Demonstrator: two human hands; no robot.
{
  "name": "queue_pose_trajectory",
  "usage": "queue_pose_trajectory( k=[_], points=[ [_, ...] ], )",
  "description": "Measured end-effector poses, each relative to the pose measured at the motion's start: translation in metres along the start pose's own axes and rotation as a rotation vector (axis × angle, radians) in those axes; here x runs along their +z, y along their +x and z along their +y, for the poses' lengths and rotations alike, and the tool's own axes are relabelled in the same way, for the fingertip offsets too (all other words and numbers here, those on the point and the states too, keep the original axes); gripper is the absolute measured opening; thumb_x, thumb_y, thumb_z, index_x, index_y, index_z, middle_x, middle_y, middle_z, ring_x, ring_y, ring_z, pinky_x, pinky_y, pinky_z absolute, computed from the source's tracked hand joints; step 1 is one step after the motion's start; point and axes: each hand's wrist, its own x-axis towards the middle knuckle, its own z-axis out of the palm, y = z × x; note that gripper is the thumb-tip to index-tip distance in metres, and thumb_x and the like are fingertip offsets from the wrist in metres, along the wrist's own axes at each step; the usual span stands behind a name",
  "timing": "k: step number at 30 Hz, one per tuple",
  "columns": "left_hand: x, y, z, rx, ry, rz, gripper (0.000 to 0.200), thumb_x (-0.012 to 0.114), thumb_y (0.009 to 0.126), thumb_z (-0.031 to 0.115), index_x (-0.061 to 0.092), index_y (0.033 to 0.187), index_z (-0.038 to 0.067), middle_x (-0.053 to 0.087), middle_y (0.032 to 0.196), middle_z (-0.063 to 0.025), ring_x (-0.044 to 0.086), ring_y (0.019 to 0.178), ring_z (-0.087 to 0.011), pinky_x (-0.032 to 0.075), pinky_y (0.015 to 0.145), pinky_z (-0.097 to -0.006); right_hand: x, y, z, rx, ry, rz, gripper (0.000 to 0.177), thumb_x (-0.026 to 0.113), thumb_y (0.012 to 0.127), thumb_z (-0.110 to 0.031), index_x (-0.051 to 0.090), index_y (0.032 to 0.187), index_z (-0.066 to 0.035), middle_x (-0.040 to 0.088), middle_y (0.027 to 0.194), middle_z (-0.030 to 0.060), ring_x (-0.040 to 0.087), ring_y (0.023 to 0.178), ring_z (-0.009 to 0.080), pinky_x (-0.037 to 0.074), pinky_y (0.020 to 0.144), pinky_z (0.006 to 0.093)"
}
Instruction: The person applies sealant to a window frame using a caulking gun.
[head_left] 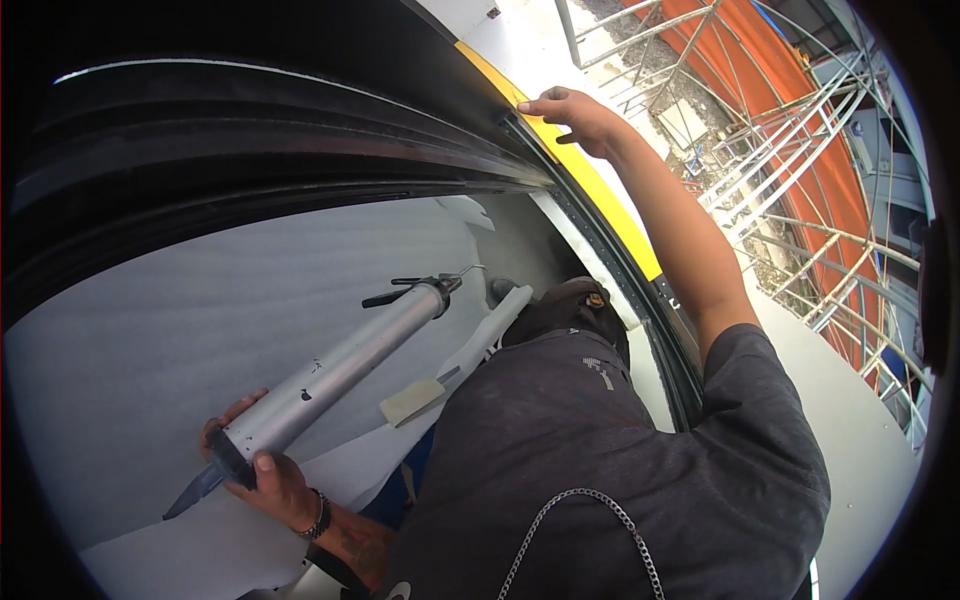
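A silver cylindrical sealant gun lies slanted across the left half of the view, its black handle and trigger at the upper end. My left hand is wrapped round its lower end, beside the dark cap and pointed nozzle. My right hand is raised at the upper middle, fingers apart and holding nothing. Its index fingertip is at the edge of a yellow strip, which runs along a dark frame; whether it touches cannot be told.
A pale flat tool lies on white sheeting beside my torso. Dark curved profiles span the upper left above a grey-white surface. Beyond the frame, white metal scaffolding and an orange band show outside.
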Motion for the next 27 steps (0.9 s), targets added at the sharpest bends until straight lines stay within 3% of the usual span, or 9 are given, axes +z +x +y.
queue_pose_trajectory(
  k=[5,8,10,11,14,20,23,25,27],
  points=[
    [0.004,0.000,0.001,-0.001,-0.008,0.011,0.075,0.079,0.084,0.044,0.045,0.135,0.001,0.063,0.120,-0.0251,0.064,0.114,-0.0414,0.048,0.106,-0.0553,0.001,0.002,-0.003,-0.002,-0.081,-0.047,0.076,0.084,0.077,-0.053,0.057,0.127,-0.003,0.053,0.139,0.0185,0.038,0.141,0.0329,0.032,0.111,0.0531],
    [0.006,0.000,0.003,-0.011,0.005,0.033,0.076,0.080,0.083,0.044,0.045,0.134,0.001,0.063,0.119,-0.0254,0.064,0.114,-0.0413,0.048,0.106,-0.0559,-0.005,0.021,0.013,-0.081,-0.267,0.147,0.060,0.088,0.075,-0.038,0.062,0.112,0.001,0.063,0.106,0.0147,0.058,0.100,0.0238,0.047,0.088,0.0378],
    [0.009,0.001,-0.001,0.007,0.000,0.025,0.078,0.082,0.080,0.047,0.046,0.132,0.001,0.063,0.118,-0.0261,0.064,0.114,-0.0411,0.047,0.106,-0.0571,-0.007,0.021,0.016,-0.154,-0.261,0.261,0.051,0.086,0.077,-0.034,0.062,0.105,0.000,0.063,0.095,0.0103,0.057,0.087,0.0201,0.047,0.078,0.0327],
    [0.014,0.003,0.002,0.012,-0.001,0.023,0.080,0.085,0.079,0.045,0.044,0.131,0.001,0.064,0.112,-0.0237,0.068,0.108,-0.0392,0.054,0.099,-0.0560,-0.005,0.008,0.003,-0.157,-0.195,0.270,0.049,0.086,0.078,-0.036,0.062,0.104,-0.001,0.063,0.093,0.0095,0.057,0.087,0.0190,0.047,0.077,0.0322],
    [0.007,0.000,-0.006,0.010,0.024,-0.012,0.079,0.085,0.079,0.043,0.043,0.131,0.002,0.065,0.111,-0.0239,0.068,0.107,-0.0389,0.054,0.098,-0.0549,0.008,-0.049,-0.039,-0.252,-0.029,0.254,0.042,0.080,0.084,-0.041,0.063,0.098,-0.005,0.065,0.091,0.0058,0.061,0.091,0.0146,0.047,0.081,0.0282],
    [0.013,0.006,-0.022,0.039,-0.033,-0.061,0.070,0.084,0.078,0.024,0.043,0.129,0.001,0.066,0.113,-0.0242,0.068,0.109,-0.0357,0.056,0.096,-0.0495,0.036,-0.141,-0.103,-0.564,0.022,-0.053,0.032,0.072,0.093,-0.035,0.063,0.100,-0.005,0.068,0.094,0.0062,0.064,0.089,0.0138,0.050,0.085,0.0311],
    [0.021,0.007,-0.036,-0.019,0.003,-0.082,0.068,0.085,0.074,0.019,0.045,0.127,0.003,0.069,0.111,-0.0190,0.069,0.106,-0.0296,0.050,0.104,-0.0532,0.061,-0.189,-0.122,-0.738,0.042,-0.288,0.033,0.070,0.095,-0.036,0.063,0.100,-0.004,0.068,0.093,0.0076,0.066,0.089,0.0151,0.052,0.084,0.0317],
    [0.016,0.008,-0.047,0.208,0.245,-0.192,0.065,0.086,0.069,0.017,0.050,0.121,0.004,0.071,0.105,-0.0117,0.070,0.102,-0.0258,0.038,0.114,-0.0581,0.080,-0.218,-0.123,-0.769,-0.046,-0.397,0.033,0.069,0.096,-0.036,0.063,0.102,-0.004,0.070,0.100,0.0093,0.067,0.094,0.0161,0.052,0.088,0.0326],
    [0.012,0.008,-0.049,0.231,0.249,-0.174,0.061,0.087,0.068,0.017,0.053,0.118,0.005,0.072,0.102,-0.0095,0.070,0.099,-0.0256,0.033,0.117,-0.0593,0.107,-0.242,-0.123,-0.747,-0.092,-0.455,0.034,0.069,0.096,-0.035,0.063,0.106,-0.002,0.070,0.105,0.0106,0.066,0.101,0.0175,0.050,0.093,0.0344]
  ],
)
